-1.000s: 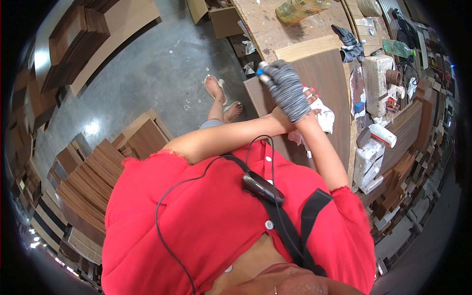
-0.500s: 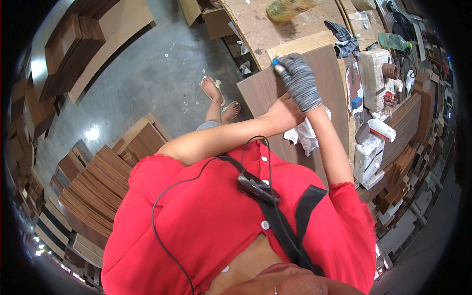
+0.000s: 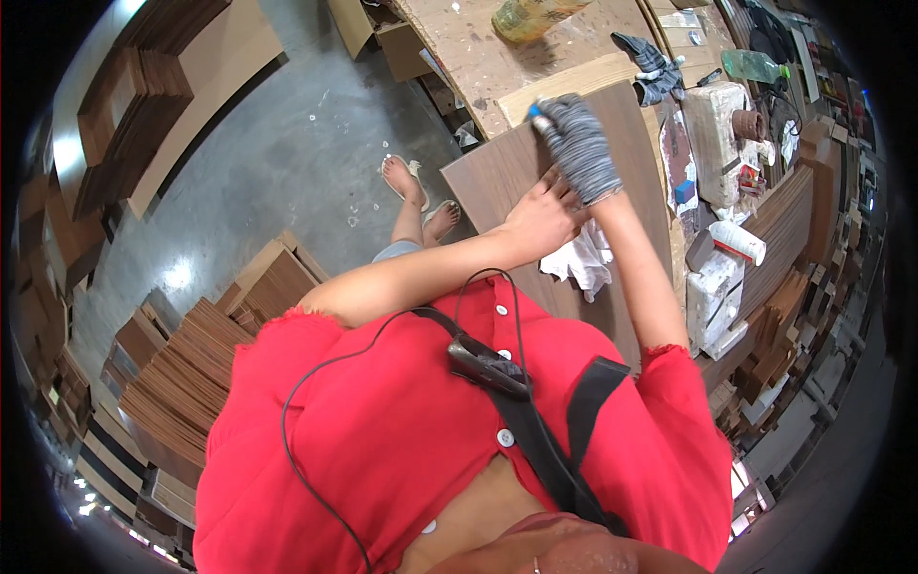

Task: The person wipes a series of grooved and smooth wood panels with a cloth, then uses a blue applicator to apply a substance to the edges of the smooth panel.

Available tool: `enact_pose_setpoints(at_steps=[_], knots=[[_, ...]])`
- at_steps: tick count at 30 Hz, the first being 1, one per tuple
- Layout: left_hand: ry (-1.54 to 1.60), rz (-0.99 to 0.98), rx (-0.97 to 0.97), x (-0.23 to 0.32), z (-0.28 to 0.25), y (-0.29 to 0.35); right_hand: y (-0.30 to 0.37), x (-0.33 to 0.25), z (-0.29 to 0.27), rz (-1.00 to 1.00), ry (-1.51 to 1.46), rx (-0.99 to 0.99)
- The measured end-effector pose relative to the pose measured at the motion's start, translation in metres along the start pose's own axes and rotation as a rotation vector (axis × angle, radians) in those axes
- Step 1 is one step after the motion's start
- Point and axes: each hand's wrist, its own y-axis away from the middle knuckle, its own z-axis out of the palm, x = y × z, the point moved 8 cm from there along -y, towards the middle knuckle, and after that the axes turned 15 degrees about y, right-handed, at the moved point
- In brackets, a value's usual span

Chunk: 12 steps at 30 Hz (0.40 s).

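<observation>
Gloved right hand [image 3: 579,148], fingers wrapped round a blue-tipped tool [image 3: 536,116], works the far edge of the dark wood panel [image 3: 564,206] on the tabletop [image 3: 478,48], bare left hand [image 3: 545,215] flat steadying it; the next pass likely needs firm pressure along that edge

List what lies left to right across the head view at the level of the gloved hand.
Stacked brown boards → grey concrete floor → dark brown wood panel → grey-gloved right hand → white block → brown strip stack.
</observation>
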Motion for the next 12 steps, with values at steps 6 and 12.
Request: enact_pose_setpoints(at_steps=[6,12], knots=[[-0.055,0.009,0.042,-0.001,0.004,-0.003,-0.024,0.073,-0.014,0.075,0.173,0.021],[-0.066,-0.008,-0.079,-0.003,0.013,-0.004,-0.007,0.01,0.008,0.049,0.1,-0.147]])
